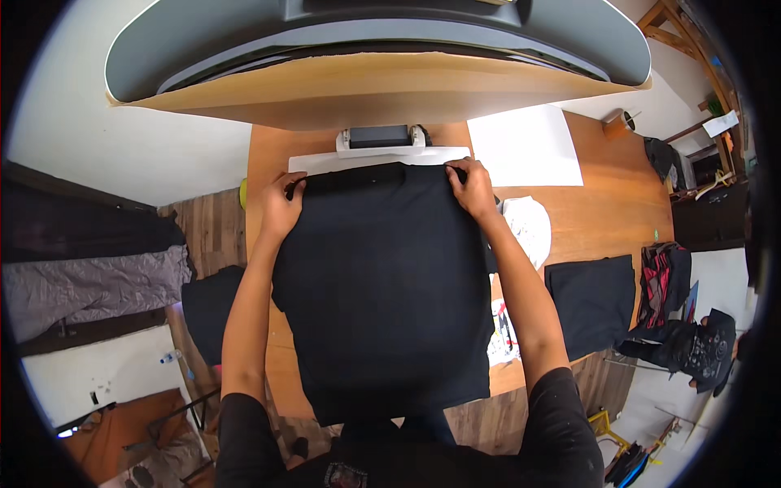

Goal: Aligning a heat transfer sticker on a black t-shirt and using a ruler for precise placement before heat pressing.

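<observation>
A black T-shirt [384, 280] lies spread out in front of me over what looks like the lower platen of a heat press. My left hand [284, 207] pinches the shirt's far left corner between thumb and fingers. At the far right corner my right hand [473, 186] grips the cloth the same way. Beyond the shirt's far edge shows a white strip of the lower platen [378, 160], with the press hinge [381, 139] behind it. Overhead, the raised upper platen [384, 36] carries a brown covering sheet [378, 91] on its underside.
The wooden table [598, 201] holds a white paper sheet [525, 146], printed white pieces [528, 229] and a folded black garment [590, 302]. More dark cloth [213, 314] is at the left. Another person [695, 348] stands at the far right. An orange cup-like container [619, 124] sits at the back right.
</observation>
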A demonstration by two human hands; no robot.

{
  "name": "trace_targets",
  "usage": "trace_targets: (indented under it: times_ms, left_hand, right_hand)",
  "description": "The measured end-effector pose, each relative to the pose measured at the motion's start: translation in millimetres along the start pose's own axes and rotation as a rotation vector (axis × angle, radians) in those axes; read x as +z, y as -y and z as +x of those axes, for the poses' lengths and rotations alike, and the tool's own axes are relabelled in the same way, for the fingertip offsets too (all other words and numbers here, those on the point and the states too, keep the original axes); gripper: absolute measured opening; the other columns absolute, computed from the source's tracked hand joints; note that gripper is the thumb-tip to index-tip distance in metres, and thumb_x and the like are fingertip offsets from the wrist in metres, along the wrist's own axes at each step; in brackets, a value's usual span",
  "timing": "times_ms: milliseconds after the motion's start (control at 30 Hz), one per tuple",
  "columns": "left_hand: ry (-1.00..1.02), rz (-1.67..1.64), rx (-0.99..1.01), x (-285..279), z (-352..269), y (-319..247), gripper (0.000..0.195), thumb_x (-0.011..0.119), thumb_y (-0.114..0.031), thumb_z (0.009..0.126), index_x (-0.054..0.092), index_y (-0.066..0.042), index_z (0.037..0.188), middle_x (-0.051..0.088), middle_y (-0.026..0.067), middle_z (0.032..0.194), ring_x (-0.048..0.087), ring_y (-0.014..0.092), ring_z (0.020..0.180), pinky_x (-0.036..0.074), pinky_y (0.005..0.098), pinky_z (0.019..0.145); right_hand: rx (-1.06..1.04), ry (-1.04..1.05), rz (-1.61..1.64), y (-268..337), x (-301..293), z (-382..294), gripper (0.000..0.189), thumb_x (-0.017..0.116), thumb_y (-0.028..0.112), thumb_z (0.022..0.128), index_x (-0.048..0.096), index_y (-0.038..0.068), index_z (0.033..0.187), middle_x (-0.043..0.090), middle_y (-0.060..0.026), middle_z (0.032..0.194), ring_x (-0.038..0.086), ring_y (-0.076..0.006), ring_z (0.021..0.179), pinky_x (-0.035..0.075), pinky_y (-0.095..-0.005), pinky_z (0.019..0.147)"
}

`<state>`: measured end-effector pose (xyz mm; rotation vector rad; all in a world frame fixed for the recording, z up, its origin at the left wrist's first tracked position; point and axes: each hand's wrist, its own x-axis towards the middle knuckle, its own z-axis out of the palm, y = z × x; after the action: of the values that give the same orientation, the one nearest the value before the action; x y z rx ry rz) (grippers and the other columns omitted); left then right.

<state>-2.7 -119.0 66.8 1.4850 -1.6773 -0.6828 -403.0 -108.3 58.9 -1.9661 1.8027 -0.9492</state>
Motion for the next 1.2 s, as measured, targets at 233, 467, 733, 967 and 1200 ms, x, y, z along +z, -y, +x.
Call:
trace_targets:
  times_ms: [233, 467, 733, 967, 1200]
  left_hand:
    - [-0.119, 0.116, 0.141, 13.7, -9.8, 0.4, 0.022, 0.069, -0.009, 0.094, 0.074, -0.002, 0.114, 0.071, 0.0199, 0.105, 0.069, 0.037, 0.102, 0.053, 0.044, 0.092]
    - [0.204, 0.22, 0.561, 128.2, -18.5, -112.3, 0.029, 0.066, -0.023, 0.098, 0.072, -0.012, 0.123, 0.061, 0.0124, 0.135, 0.054, 0.033, 0.132, 0.039, 0.047, 0.114]
    - [0.348, 0.47, 0.486, 134.2, -28.5, -104.4, 0.048, 0.055, -0.019, 0.103, 0.055, -0.008, 0.15, 0.05, 0.0128, 0.158, 0.04, 0.032, 0.151, 0.027, 0.049, 0.127]
    - [0.395, 0.487, 0.451, 148.2, -45.2, -118.9, 0.063, 0.056, -0.008, 0.092, 0.05, -0.007, 0.155, 0.043, 0.0121, 0.164, 0.034, 0.032, 0.155, 0.022, 0.0498, 0.129]
    - [0.355, 0.498, 0.373, 160.1, -46.9, -135.4, 0.063, 0.054, -0.008, 0.091, 0.049, 0.0, 0.153, 0.044, 0.0147, 0.163, 0.034, 0.031, 0.156, 0.021, 0.0506, 0.13]
  right_hand:
    - [0.106, -0.035, -0.007, -28.7, -8.5, -21.7, 0.026, 0.051, 0.02, 0.11, 0.065, -0.002, 0.11, 0.063, -0.0218, 0.109, 0.058, -0.0415, 0.102, 0.047, -0.0466, 0.094]
    - [0.328, -0.057, 0.38, -51.7, 7.8, -24.7, 0.033, 0.057, 0.03, 0.111, 0.058, -0.001, 0.098, 0.057, -0.0127, 0.085, 0.053, -0.0214, 0.08, 0.047, -0.0366, 0.079]
    - [0.3, -0.084, 0.57, -55.2, -6.2, -15.2, 0.03, 0.08, 0.023, 0.098, 0.06, 0.006, 0.082, 0.057, 0.0042, 0.074, 0.048, -0.0061, 0.068, 0.042, -0.0234, 0.064]
    - [0.291, -0.007, 0.505, -49.8, -9.6, -16.7, 0.032, 0.079, 0.025, 0.098, 0.058, 0.004, 0.085, 0.059, -0.002, 0.078, 0.053, -0.0104, 0.077, 0.046, -0.0283, 0.073]
    - [0.074, -0.173, 0.095, -69.7, -5.6, -20.3, 0.025, 0.057, 0.023, 0.108, 0.062, -0.001, 0.101, 0.061, -0.02, 0.09, 0.054, -0.0395, 0.089, 0.046, -0.0476, 0.085]
